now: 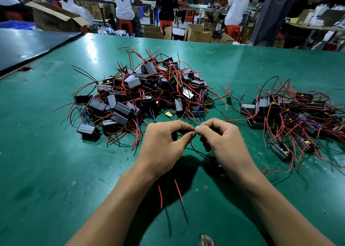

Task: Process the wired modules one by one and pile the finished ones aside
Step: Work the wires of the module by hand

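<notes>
Left hand and right hand pinch black wire ends, fingertips meeting. The module sits just nearside under right hand. The right pile, likely finished, is nearer right hand.

Bare forearms reaching in from seven and five o'clock, left hand and right hand meeting at centre, curled fingertips touching, each pinching a thin black wire
</notes>
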Tool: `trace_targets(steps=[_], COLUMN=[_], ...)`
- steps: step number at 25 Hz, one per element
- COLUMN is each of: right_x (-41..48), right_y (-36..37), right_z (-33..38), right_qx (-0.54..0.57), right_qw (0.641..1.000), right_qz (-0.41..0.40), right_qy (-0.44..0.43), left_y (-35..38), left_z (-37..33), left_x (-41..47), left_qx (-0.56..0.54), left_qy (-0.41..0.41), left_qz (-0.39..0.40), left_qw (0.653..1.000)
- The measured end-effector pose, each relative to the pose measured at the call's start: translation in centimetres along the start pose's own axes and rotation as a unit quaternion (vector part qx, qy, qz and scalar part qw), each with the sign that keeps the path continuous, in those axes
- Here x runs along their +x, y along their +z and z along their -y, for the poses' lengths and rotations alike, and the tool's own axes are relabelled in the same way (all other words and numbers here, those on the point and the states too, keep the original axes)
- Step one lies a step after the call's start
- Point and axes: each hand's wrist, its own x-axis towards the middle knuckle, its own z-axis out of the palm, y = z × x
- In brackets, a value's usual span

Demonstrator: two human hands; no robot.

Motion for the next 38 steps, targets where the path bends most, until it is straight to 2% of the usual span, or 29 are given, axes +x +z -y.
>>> trace_targets(steps=[3, 6, 10, 13, 16, 21, 23, 25, 28, 32, 35, 38], right_x=[-0.2, 0.1, 0.4, 0.3, 0.5, 0.6, 0.4, 0.4, 0.3, 0.3, 0.4, 0.3], right_y=[-0.4, -1.2, -1.9, -1.7, -1.4, -1.1, -1.1, -1.3, -1.7, -1.6, -1.6, -1.5], right_z=[0.2, 0.1, -0.1, -0.2, -0.1, 0.2, 0.2, 0.1, 0.0, -0.6, -0.9, -0.7], right_qx=[-0.044, -0.137, -0.159, -0.139, -0.072, 0.005, 0.025, -0.018, -0.114, -0.22, -0.244, -0.212], right_qw=[0.994, 0.967, 0.962, 0.975, 0.994, 0.989, 0.988, 0.993, 0.989, 0.951, 0.938, 0.948], right_qz=[0.001, 0.02, 0.041, 0.042, 0.071, 0.095, 0.093, 0.092, 0.078, 0.055, 0.026, 0.016], right_qy=[-0.101, -0.215, -0.218, -0.165, -0.05, 0.112, 0.124, 0.072, -0.052, -0.212, -0.246, -0.235], left_y=[-0.1, -0.2, -0.3, -0.3, -0.2, 0.0, 0.1, 0.0, 0.0, -0.1, -0.3, -0.5], left_z=[0.2, 0.3, 0.4, 0.3, 0.1, 0.1, 0.2, 0.4, 0.5, 0.6, 0.5, 0.3], left_x=[0.2, 0.3, 0.3, 0.3, 0.2, -0.1, 0.0, 0.1, 0.2, 0.3, 0.3, 0.2], left_qx=[-0.019, -0.035, -0.035, -0.034, -0.027, -0.004, -0.003, -0.005, -0.003, 0.004, -0.001, -0.009], left_qy=[-0.009, -0.025, -0.028, -0.024, -0.013, -0.028, -0.036, -0.05, -0.066, -0.075, -0.079, -0.074], left_qz=[0.001, 0.004, 0.006, 0.001, -0.001, 0.012, 0.013, 0.004, -0.013, -0.007, 0.015, 0.023], left_qw=[1.0, 0.999, 0.999, 0.999, 1.0, 1.0, 0.999, 0.999, 0.998, 0.997, 0.997, 0.997])
